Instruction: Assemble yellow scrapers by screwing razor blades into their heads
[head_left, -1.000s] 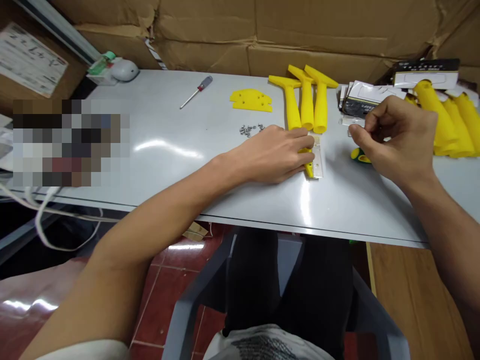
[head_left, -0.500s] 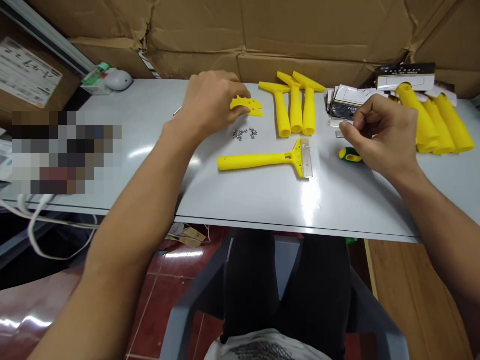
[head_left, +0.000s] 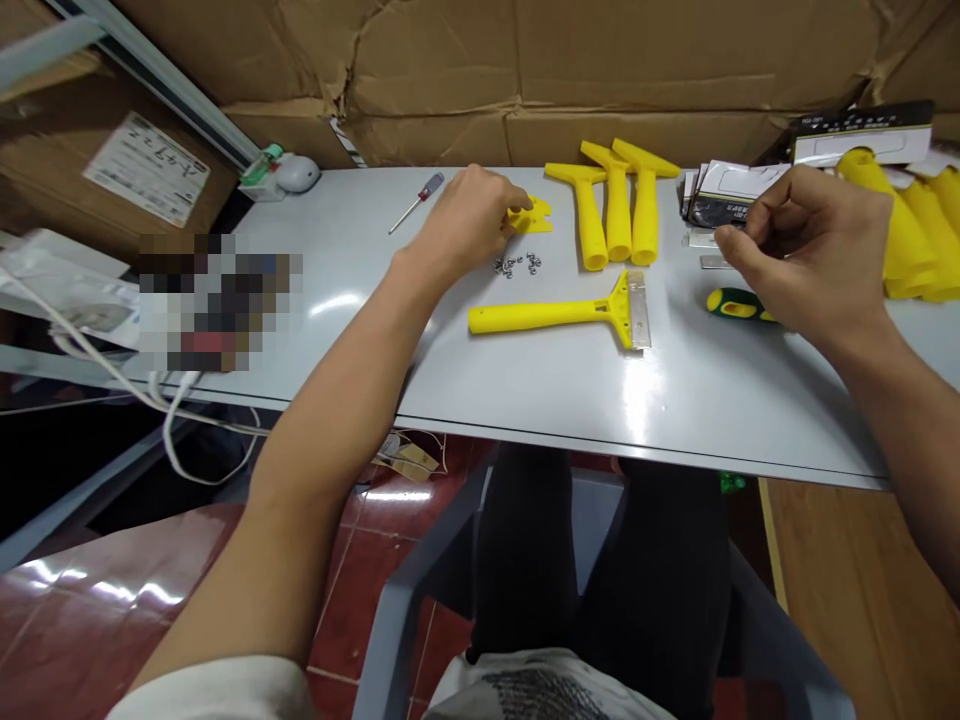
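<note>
My left hand (head_left: 480,212) is at the back of the table, its fingers closed on a flat yellow plastic plate (head_left: 538,216) with a notched edge. Small silver screws (head_left: 517,264) lie in a loose group just below it. My right hand (head_left: 829,250) hovers with curled fingers, thumb near the index finger; whether something small is pinched there I cannot make out. Beneath it lies a green and yellow handle (head_left: 735,303), partly covered. Between the hands rests a yellow scraper (head_left: 544,317) with a clear-covered blade (head_left: 638,310) at its right end.
Three yellow T-shaped handles (head_left: 619,210) lie at the back. Printed cards (head_left: 727,190) and metal strips (head_left: 716,262) are beside my right hand, more yellow handles (head_left: 907,235) beyond. A small screwdriver (head_left: 416,203), a white mouse (head_left: 298,174) and cables (head_left: 169,430) are leftward. Cardboard (head_left: 600,70) walls the back.
The view has turned left, so things sit farther right and the small screwdriver shows whole. My left fingers have come in over the yellow plate. My right hand keeps its curled shape.
</note>
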